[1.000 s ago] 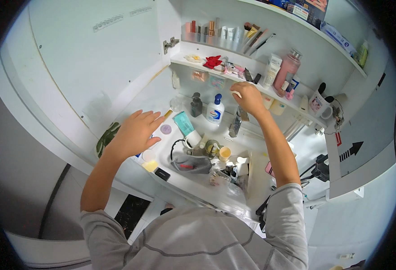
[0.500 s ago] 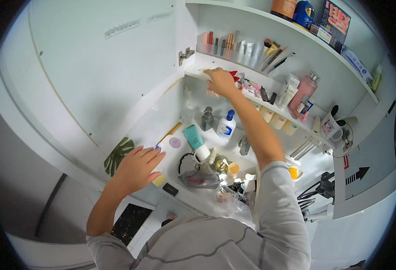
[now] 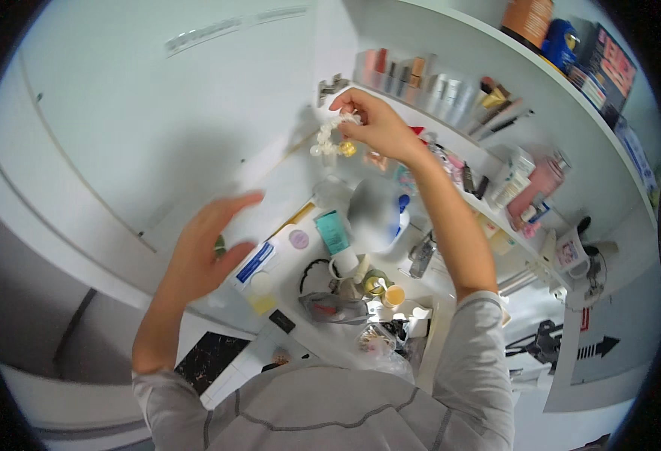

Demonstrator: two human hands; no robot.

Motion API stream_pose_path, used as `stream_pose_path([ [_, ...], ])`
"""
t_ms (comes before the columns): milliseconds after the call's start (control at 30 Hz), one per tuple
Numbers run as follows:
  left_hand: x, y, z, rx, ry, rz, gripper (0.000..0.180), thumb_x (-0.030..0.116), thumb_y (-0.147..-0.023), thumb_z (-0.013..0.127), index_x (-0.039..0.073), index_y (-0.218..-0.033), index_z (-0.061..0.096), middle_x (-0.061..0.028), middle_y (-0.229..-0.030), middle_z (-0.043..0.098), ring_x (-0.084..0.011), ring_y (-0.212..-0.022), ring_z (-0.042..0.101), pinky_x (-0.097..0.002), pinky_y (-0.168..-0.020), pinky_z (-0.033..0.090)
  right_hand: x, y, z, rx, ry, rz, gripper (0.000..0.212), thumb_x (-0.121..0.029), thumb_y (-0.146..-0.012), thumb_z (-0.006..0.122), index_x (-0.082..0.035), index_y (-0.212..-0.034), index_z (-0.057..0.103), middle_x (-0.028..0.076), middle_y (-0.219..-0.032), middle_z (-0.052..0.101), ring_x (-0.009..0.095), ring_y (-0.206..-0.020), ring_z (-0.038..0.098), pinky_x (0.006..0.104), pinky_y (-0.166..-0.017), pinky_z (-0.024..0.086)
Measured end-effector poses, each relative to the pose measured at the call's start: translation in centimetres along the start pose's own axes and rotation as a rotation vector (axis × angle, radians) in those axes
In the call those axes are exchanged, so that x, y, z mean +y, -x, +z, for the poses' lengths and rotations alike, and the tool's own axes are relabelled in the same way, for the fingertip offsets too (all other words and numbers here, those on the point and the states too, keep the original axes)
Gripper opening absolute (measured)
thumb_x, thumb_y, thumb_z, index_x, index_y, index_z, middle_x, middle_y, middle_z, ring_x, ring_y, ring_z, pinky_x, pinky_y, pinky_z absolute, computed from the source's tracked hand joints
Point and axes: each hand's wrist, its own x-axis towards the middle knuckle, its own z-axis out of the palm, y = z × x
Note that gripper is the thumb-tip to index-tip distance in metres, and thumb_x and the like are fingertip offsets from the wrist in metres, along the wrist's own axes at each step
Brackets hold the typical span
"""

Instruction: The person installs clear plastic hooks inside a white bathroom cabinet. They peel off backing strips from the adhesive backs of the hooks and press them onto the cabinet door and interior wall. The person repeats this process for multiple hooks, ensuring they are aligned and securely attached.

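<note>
My right hand (image 3: 372,124) is raised at the lower shelf's left end, its fingers closed on a white beaded hair tie (image 3: 324,139). The loop hangs below the fingertips, with a yellow round piece (image 3: 347,148) at its bottom; the exact kind of band is hard to tell. Open and empty, my left hand (image 3: 208,244) hovers over the counter's left side, thumb apart from the fingers. Near it lie a blue-and-white packet (image 3: 255,261) and a lilac round item (image 3: 299,239). Below my right hand, a blurred grey shape (image 3: 374,214) partly hides a white bottle with a blue pump.
A teal tube (image 3: 332,231), a white mug (image 3: 343,263), a black headband (image 3: 314,276) and a grey pouch (image 3: 332,308) crowd the counter. Lipsticks and brushes stand in a clear shelf rack (image 3: 420,94). A pink bottle (image 3: 541,184) is farther right. The white cabinet door (image 3: 157,113) is at left.
My right hand has lifted off the shelf with the beaded hair tie. My left hand has risen, its thumb now spread. A blurred grey shape has appeared over the pump bottles. The view has shifted.
</note>
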Motion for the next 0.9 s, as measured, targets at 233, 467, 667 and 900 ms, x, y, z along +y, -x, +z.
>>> stream_pose_path([
  [233, 1.6, -5.6, 1.0, 0.177, 0.291, -0.066, 0.030, -0.001, -0.083, 0.057, 0.004, -0.110, 0.045, -0.0074, -0.099, 0.061, -0.0139, -0.092, 0.059, -0.0291, -0.082, 0.047, -7.7, 0.8, 4.3, -0.398, -0.387, -0.094, 0.026, 0.008, -0.077, 0.059, -0.005, -0.097, 0.050, -0.002, -0.087, 0.055, 0.005, -0.081, 0.054, 0.0194, -0.070, 0.044],
  [467, 1.7, -4.2, -1.1, 0.526, 0.191, -0.038, 0.015, 0.004, -0.084, 0.056, 0.005, -0.096, 0.048, -0.0063, -0.074, 0.057, -0.0136, -0.063, 0.056, -0.0286, -0.058, 0.044, -9.1, -0.3, 5.5, -0.299, -0.617, -0.173, 0.021, 0.006, -0.079, 0.061, -0.004, -0.093, 0.050, 0.000, -0.091, 0.056, 0.006, -0.083, 0.054, 0.0202, -0.071, 0.045],
  [667, 3.0, -6.7, -6.1, 0.779, -0.569, 0.203, 0.009, -0.001, -0.083, 0.054, 0.005, -0.090, 0.055, -0.0069, -0.088, 0.057, -0.0197, -0.065, 0.059, -0.0282, -0.056, 0.045, -12.7, -6.0, 8.3, 0.179, -0.454, -0.393, 0.008, -0.004, -0.080, 0.065, -0.001, -0.081, 0.058, 0.000, -0.072, 0.059, 0.006, -0.067, 0.053, 0.0212, -0.063, 0.045],
  [900, 2.0, -10.4, -10.5, 0.834, -0.896, 0.165, 0.007, 0.011, -0.084, 0.058, 0.008, -0.089, 0.062, -0.0047, -0.086, 0.059, -0.0228, -0.066, 0.058, -0.0311, -0.056, 0.046, -14.9, -10.5, 9.9, 0.584, -0.082, -0.599, 0.005, 0.001, -0.075, 0.060, -0.001, -0.078, 0.062, 0.010, -0.075, 0.060, 0.021, -0.067, 0.060, 0.0305, -0.062, 0.049],
])
